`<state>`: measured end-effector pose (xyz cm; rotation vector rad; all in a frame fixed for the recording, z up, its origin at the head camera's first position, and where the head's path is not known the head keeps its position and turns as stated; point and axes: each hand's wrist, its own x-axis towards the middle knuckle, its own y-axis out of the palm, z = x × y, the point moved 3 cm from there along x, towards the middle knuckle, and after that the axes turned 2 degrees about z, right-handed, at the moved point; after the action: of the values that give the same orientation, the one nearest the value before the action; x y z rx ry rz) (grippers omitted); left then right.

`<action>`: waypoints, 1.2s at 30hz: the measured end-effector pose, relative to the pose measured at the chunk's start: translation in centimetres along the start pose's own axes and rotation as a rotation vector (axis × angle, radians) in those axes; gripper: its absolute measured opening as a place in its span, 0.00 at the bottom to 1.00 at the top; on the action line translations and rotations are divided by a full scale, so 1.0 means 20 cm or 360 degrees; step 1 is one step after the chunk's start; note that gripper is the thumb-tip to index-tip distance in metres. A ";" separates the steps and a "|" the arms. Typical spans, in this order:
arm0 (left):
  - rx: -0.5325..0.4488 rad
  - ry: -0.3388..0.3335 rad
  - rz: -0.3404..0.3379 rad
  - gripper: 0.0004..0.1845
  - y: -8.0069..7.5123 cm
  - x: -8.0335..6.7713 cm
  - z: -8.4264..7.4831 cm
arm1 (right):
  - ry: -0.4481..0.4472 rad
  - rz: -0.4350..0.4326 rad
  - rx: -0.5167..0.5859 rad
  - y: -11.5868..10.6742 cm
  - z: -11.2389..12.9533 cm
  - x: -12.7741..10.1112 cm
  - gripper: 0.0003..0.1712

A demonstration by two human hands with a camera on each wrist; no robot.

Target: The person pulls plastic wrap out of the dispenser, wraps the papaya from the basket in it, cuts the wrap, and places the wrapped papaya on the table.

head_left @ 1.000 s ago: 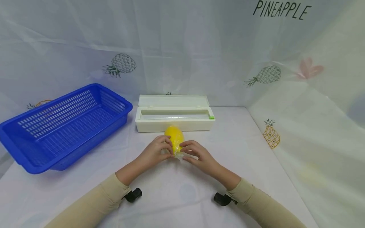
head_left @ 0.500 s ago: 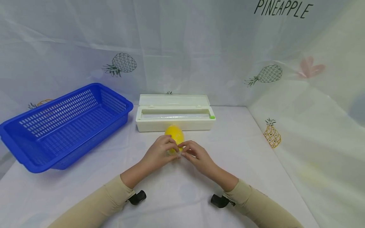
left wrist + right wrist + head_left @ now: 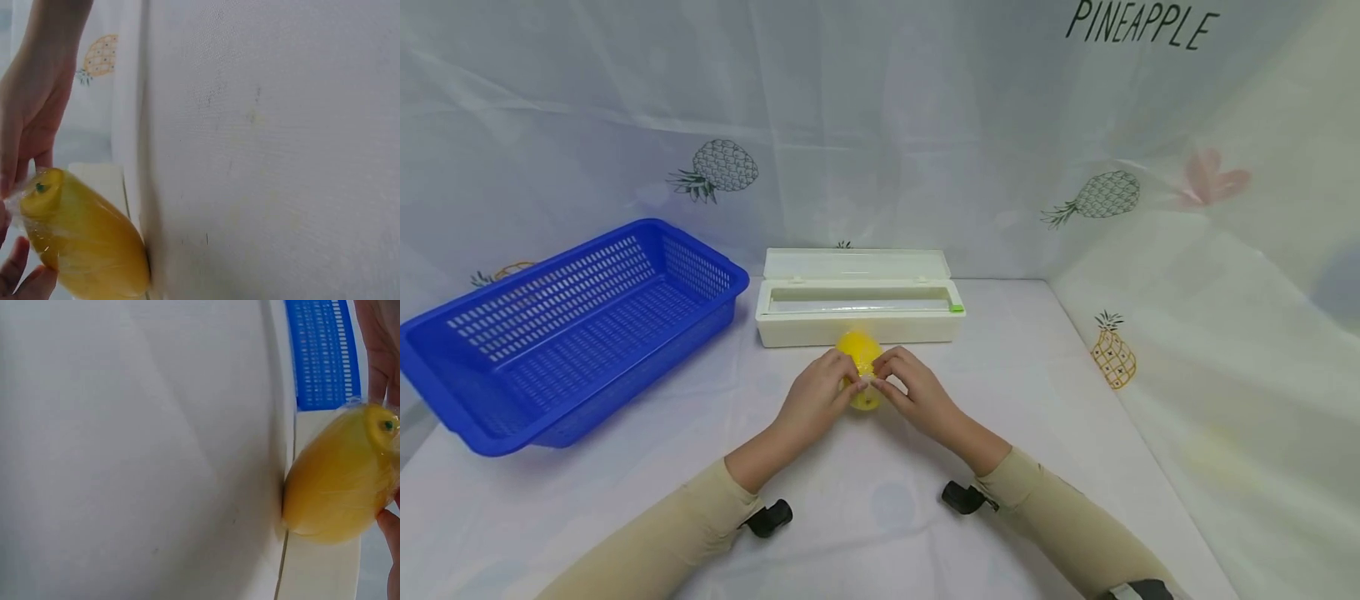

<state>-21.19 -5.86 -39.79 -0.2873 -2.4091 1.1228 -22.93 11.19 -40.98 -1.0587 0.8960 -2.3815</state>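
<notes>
A yellow, egg-shaped fruit point(image 3: 859, 343) with a small green stem spot lies on the white table, wrapped in clear cling film point(image 3: 865, 381). In the left wrist view the fruit point(image 3: 94, 240) has creased film bunched at its stem end. My left hand point(image 3: 815, 393) pinches film between thumb and fingers from the left. From the right, my right hand point(image 3: 919, 395) pinches film too, its fingertips almost meeting the left ones over the fruit. The right wrist view shows the fruit point(image 3: 337, 478) close up; much of both hands lies outside that frame.
Just behind the fruit stands a long white cling-film dispenser point(image 3: 861, 332), its lid raised and a roll inside. A blue perforated basket point(image 3: 625, 367) sits to the left. A curtain printed with pineapples hangs behind and along the right.
Both hands have risen slightly toward the fruit's middle, and their fingertips have drawn together. The fruit's near end, earlier hidden by the fingers, now shows below them. Basket and dispenser stay put.
</notes>
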 end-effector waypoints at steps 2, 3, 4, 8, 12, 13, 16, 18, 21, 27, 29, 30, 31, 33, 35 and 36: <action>0.0029 -0.0064 -0.0030 0.09 0.00 0.01 0.00 | 0.0000 -0.0051 -0.0045 0.01 0.00 0.02 0.07; 0.0046 -0.0094 -0.0040 0.09 0.00 0.01 0.00 | 0.0000 -0.0081 -0.0067 0.01 0.00 0.02 0.07; 0.0059 -0.0121 -0.0050 0.10 0.01 0.01 0.00 | 0.0002 -0.0109 -0.0090 0.01 0.00 0.03 0.08; 0.0074 -0.0220 -0.0076 0.10 0.01 0.02 -0.01 | 0.0038 -0.0208 -0.0162 0.03 0.00 0.05 0.11; 0.0047 -0.0297 -0.0106 0.11 0.01 0.03 -0.01 | 0.0172 -0.0286 -0.0164 0.05 0.01 0.05 0.12; 0.0031 -0.0312 -0.0116 0.11 0.01 0.03 -0.01 | 0.0226 -0.0303 -0.0141 0.05 0.01 0.05 0.13; -0.0046 -0.0356 -0.0143 0.10 0.02 0.02 0.00 | 0.0419 -0.0323 0.0018 0.05 0.01 0.04 0.12; -0.0108 -0.0384 -0.0160 0.10 0.02 0.01 0.01 | 0.0568 -0.0306 0.0173 0.06 0.00 0.04 0.10; -0.0211 -0.0415 -0.0157 0.17 0.03 0.00 0.03 | 0.0795 -0.0235 0.0398 0.08 -0.03 0.03 0.14; -0.0433 -0.0597 -0.0022 0.37 0.03 0.00 0.11 | 0.1091 -0.0011 0.0598 0.13 -0.09 0.01 0.43; -0.0438 -0.0670 0.0054 0.45 0.02 0.01 0.14 | 0.1129 0.0048 0.0641 0.14 -0.10 0.00 0.48; -0.0427 -0.0693 0.0094 0.48 0.02 0.01 0.16 | 0.1145 0.0074 0.0660 0.15 -0.10 0.00 0.49; -0.0406 -0.0698 0.0132 0.51 0.02 0.02 0.17 | 0.1150 0.0088 0.0674 0.15 -0.10 0.00 0.49; -0.0359 -0.0675 0.0196 0.57 0.00 0.04 0.19 | 0.1172 0.0103 0.0678 0.16 -0.11 0.00 0.50; -0.0312 -0.0614 0.0250 0.61 -0.01 0.06 0.21 | 0.1181 0.0118 0.0686 0.16 -0.11 0.00 0.49; -0.0293 -0.0578 0.0274 0.63 -0.01 0.07 0.22 | 0.1182 0.0133 0.0696 0.16 -0.11 0.00 0.49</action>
<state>-24.64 -8.39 -41.57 -0.3854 -2.8633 1.1053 -24.34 9.67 -44.22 0.0466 0.5504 -2.7377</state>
